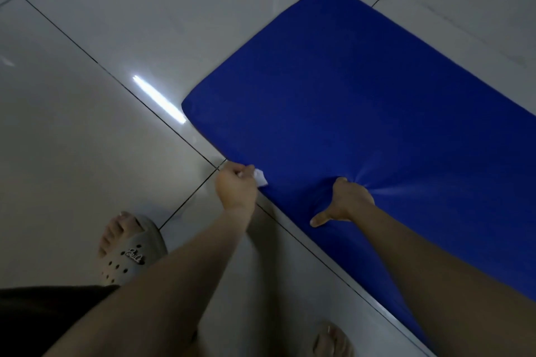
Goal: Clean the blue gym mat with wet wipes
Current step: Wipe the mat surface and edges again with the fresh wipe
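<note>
The blue gym mat [348, 90] lies flat on the tiled floor and runs from the upper middle to the lower right. My left hand [236, 187] is at the mat's near long edge and grips a small crumpled white wet wipe [260, 176], which touches that edge. My right hand [346, 203] is on the mat a little to the right. Its fingers pinch the blue cover into a bunch, with creases fanning out, and the thumb points back toward me.
Glossy grey floor tiles [101, 110] with dark grout lines surround the mat, and a bright light streak [159, 99] reflects near its left corner. My foot in a beige clog [127, 252] stands at lower left. Another foot [333, 340] shows at the bottom.
</note>
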{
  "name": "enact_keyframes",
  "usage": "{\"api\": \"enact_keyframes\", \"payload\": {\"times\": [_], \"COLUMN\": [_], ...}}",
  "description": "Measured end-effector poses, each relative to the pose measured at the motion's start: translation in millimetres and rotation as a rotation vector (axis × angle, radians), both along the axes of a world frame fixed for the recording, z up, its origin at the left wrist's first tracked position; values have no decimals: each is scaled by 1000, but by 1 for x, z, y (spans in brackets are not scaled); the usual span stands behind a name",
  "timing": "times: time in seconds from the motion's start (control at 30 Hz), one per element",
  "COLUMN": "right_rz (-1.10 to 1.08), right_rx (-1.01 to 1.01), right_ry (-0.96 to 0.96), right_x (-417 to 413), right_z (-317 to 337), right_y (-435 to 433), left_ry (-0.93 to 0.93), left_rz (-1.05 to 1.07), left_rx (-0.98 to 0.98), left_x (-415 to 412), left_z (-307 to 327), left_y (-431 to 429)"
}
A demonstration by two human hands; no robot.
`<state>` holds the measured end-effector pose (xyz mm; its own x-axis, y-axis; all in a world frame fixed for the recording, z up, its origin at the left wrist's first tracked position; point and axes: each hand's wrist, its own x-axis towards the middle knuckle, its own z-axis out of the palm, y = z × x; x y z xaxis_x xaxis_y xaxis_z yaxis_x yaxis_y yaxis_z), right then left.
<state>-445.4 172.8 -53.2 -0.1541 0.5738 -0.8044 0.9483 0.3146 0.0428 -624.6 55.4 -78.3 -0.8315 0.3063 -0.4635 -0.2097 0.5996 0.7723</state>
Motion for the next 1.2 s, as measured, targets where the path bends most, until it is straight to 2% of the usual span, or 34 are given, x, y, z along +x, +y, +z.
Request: {"api": "enact_keyframes", "payload": {"times": [0.07,0.13,0.33,0.47,0.57,0.63,0.73,0.83,1.03,1.13,1.2], "right_rz": [5,0,-36,-22,46,15,13,82,184,315,326], "right_rx": [-1,0,86,118,130,143,64,184,538,605,563], "right_ry": [-8,-10,93,223,192,132,62,65,419,522,518], "right_x": [0,0,14,31,46,51,53,39,-50,-122,-152], "right_z": [-2,-4,3,16,31,42,63,80,100,96,89], "right_y": [1,0,-10,-27,-36,-40,-43,-50,-38,-35,-49], "left_ry": [33,-28,-443,-660,-806,-793,-652,-521,-285,-258,-267], "left_rz": [1,31,144,180,158,38,-55,-71,-50,52,130], "left_rx": [-11,6,6,-51,9,43,126,236,431,494,529], "left_x": [-6,18,123,116,102,96,95,94,-1,-69,-113], "left_z": [-1,-5,-3,-1,8,16,38,67,119,133,130], "left_y": [2,-1,-27,-13,-11,-10,2,12,43,45,37]}}
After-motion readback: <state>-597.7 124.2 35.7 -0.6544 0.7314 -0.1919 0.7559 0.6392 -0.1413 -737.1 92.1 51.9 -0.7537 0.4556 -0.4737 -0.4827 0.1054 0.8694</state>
